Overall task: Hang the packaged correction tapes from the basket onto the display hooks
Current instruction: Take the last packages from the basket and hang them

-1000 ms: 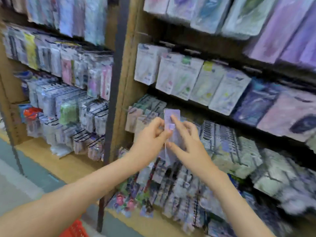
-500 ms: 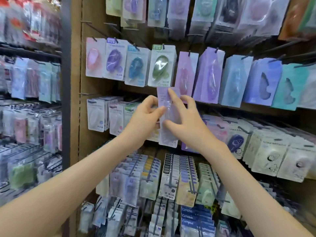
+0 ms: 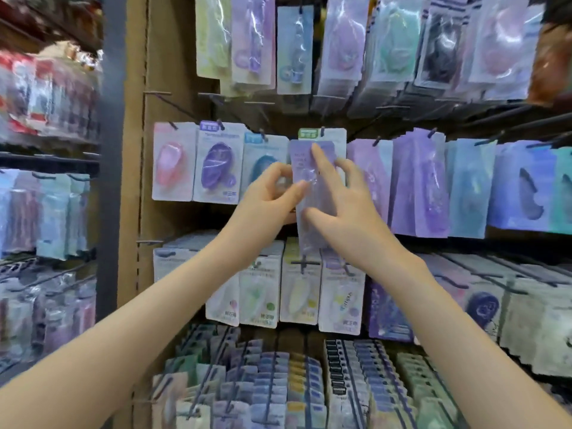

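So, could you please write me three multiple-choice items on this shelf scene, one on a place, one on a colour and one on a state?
1. The long pale purple plastic packet is held up in front of which hanging pack?
A. the white card pack with the green label
B. a pack in the bottom row
C. a pack on the far left rack

2. What colour is the tape in the leftmost white card pack of the middle row?
A. black
B. pink
C. orange

3. How is the packet held?
A. it hangs free of any hand
B. by one hand only
C. the left hand pinches its edge and the right hand touches its front

Answers: 1 A, the green label shows just above the packet's top. 2 B, the blister holds a pink shape. 3 C, both hands are on it.
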Available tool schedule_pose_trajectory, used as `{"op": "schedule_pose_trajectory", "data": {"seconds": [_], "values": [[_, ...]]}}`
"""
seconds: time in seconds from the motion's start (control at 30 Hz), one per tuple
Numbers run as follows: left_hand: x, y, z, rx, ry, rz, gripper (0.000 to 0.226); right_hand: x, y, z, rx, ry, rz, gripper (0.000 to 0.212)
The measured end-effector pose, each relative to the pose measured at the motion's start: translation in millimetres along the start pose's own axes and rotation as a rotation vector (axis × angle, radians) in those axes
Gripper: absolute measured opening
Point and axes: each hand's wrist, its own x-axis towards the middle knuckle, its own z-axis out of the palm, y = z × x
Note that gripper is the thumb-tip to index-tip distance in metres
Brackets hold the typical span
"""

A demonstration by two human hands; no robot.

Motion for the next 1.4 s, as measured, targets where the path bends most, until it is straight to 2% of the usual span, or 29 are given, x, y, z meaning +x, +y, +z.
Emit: {"op": "schedule_pose_trajectory", "data": {"seconds": [0.1, 0.13, 0.2, 0.33, 0.47, 0.63, 0.83, 1.1, 1.4], "values": [[10.7, -10.5, 42.1, 0.004, -0.032, 0.126, 0.006, -15.6, 15.9, -42.2, -0.135, 0.065, -0.03, 0.078], [12.9, -13.3, 60.0, 0.025, -0.041, 0.169, 0.014, -21.3, 24.1, -58.6, -0.167, 0.098, -0.027, 0.078], [15.5, -17.1, 100.4, 0.147, -0.059, 0.276, 0.032, -33.0, 45.8, -93.3, -0.22, 0.156, 0.001, 0.078], [20.8, -19.6, 196.0, 0.399, -0.049, 0.463, 0.041, -64.8, 104.2, -168.3, -0.296, 0.197, 0.087, 0.076], [34.9, -27.5, 292.6, 0.538, 0.012, 0.528, 0.049, -102.8, 166.9, -244.1, -0.298, 0.233, 0.162, 0.078], [59.3, -36.0, 378.7, 0.748, 0.026, 0.471, 0.057, -124.0, 240.1, -330.1, -0.34, 0.374, 0.308, 0.077], [95.4, -52.1, 406.1, 0.907, 0.063, 0.423, 0.057, -112.3, 286.1, -387.3, -0.399, 0.367, 0.367, 0.068], [112.6, -55.3, 419.8, 0.985, 0.063, 0.388, 0.058, -97.0, 286.6, -399.1, -0.436, 0.294, 0.397, 0.065], [112.8, -46.7, 445.1, 0.978, 0.035, 0.526, 0.061, -105.2, 273.8, -409.4, -0.563, 0.178, 0.416, 0.063]]}}
